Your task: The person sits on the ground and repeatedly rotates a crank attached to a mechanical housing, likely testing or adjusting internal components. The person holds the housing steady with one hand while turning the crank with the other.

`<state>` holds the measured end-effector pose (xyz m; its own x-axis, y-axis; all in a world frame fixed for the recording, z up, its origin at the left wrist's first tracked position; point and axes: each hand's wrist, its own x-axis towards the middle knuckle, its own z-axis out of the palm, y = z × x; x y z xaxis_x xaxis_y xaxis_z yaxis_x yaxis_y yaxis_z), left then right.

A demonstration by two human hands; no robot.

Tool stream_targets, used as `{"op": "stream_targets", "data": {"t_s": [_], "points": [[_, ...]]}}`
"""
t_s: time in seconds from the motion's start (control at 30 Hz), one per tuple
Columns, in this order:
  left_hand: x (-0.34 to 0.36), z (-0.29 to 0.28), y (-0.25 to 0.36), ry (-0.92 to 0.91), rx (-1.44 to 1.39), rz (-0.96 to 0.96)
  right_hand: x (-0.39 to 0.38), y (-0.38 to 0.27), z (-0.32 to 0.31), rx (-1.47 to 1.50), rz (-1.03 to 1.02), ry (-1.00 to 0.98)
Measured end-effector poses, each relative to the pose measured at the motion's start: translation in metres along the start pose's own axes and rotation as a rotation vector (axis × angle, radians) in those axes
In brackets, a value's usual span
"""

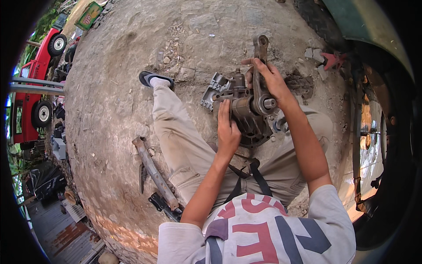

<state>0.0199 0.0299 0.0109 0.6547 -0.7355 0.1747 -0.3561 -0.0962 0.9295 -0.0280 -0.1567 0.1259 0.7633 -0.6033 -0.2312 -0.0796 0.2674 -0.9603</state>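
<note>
A grimy metal steering gearbox (pixel 246 115) sits on the ground between my legs. A forged lever arm, like a pitman arm (pixel 259 66), is fitted at its near end round the splined shaft (pixel 269 104); its far end has an eye. Around the arm's middle, my right hand (pixel 273 83) is closed, thumb and fingers on either side. My left hand (pixel 228 132) lies flat on the left side of the housing, fingers stretched and close together. Just beyond the gearbox, a lighter grey metal casting (pixel 215 88) is partly covered by it.
Left of my leg lie a long metal bar with holes (pixel 156 174) and a black bracket (pixel 161 204). A red stand (pixel 333 60) and vehicle bodywork (pixel 373 26) are at the right. A red vehicle (pixel 33 88) and a green box (pixel 89 16) stand at far left.
</note>
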Motion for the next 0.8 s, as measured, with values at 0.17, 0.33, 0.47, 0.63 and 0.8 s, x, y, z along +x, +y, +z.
{"op": "stream_targets", "data": {"t_s": [0.17, 0.33, 0.47, 0.63, 0.8], "points": [[0.003, 0.000, -0.029, 0.012, 0.064, -0.079, -0.002, -0.002, 0.000, -0.022, 0.010, 0.015], [0.005, -0.002, -0.034, -0.016, 0.097, -0.102, -0.001, -0.002, 0.000, -0.009, 0.015, 0.023], [0.002, -0.001, -0.053, 0.018, 0.119, -0.202, 0.000, -0.002, -0.004, -0.022, 0.008, 0.019], [0.001, -0.002, -0.044, 0.027, 0.160, -0.185, -0.001, -0.003, -0.001, -0.056, -0.003, 0.015], [0.007, -0.008, -0.010, -0.012, 0.101, -0.162, -0.001, -0.004, 0.002, -0.019, 0.013, 0.017]]}}
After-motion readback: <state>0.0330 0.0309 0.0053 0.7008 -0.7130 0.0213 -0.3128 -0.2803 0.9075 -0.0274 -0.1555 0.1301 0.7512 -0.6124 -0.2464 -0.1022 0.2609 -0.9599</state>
